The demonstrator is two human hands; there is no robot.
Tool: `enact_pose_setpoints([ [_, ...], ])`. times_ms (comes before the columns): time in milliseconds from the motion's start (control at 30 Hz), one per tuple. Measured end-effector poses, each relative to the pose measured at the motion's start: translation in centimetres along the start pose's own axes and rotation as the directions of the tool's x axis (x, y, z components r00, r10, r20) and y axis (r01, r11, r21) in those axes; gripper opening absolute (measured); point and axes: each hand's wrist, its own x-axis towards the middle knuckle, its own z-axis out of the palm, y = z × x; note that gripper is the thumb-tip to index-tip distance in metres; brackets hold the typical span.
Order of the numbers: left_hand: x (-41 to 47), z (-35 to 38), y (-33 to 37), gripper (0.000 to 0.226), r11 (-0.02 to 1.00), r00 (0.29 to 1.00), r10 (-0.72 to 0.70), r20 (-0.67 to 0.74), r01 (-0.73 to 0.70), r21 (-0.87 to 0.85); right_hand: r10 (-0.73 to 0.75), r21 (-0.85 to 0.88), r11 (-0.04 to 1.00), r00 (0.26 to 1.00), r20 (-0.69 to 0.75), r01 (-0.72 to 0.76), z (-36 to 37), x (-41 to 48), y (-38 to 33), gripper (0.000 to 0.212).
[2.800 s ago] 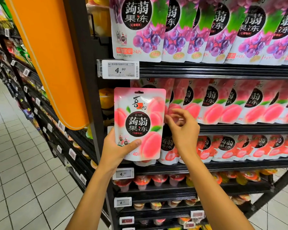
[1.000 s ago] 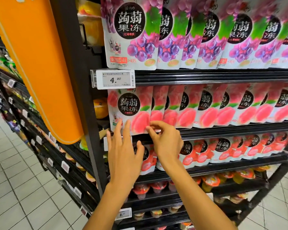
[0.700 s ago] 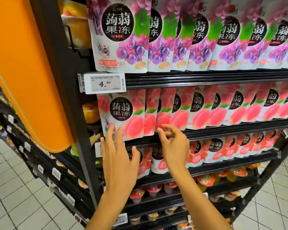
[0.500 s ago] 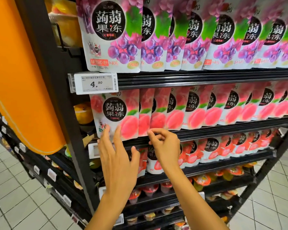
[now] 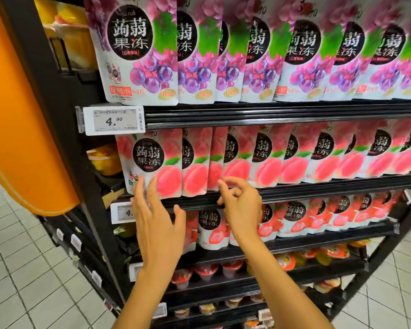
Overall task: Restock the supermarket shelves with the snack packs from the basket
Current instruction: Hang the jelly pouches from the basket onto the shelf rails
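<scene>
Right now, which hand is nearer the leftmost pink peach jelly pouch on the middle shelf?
Left. The left hand reaches its straight fingertips to the lower edge of the leftmost pink peach jelly pouch; the right hand, fingers loosely curled, is by pouches further right.

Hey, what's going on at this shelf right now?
A person is straightening peach jelly packs on a shelf. The left hand rests straight fingers on the bottom of the leftmost pack. The right hand, fingers curled, is at the lower edge of the packs beside it; whether it pinches one is unclear.
</scene>
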Motion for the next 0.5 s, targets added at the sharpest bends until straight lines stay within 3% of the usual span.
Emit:
enact_pose_setpoints([
  [100,0.3,0.1,-0.1,0.069,1.000,1.000,0.017,-0.012,-0.017,0.013,-0.010,-0.037,0.999,0.999,0.053,0.012,-0.2,0.6,-0.2,0.016],
  [300,-0.5,0.7,1.4,0.067,1.000,0.997,0.002,-0.072,0.000,0.023,-0.008,-0.004,1.000,1.000,0.016,0.008,-1.2,1.2,0.8,0.015],
  [400,-1.5,1.9,3.1,0.066,0.995,0.992,0.100,-0.076,-0.100,0.014,-0.013,0.032,0.999,1.000,0.003,0.012,-1.7,1.2,1.2,0.012],
  [500,-2.6,3.7,4.4,0.059,0.973,0.973,0.230,-0.021,-0.230,0.012,0.013,0.119,0.993,0.994,-0.106,-0.001,-2.4,1.5,2.1,0.017],
])
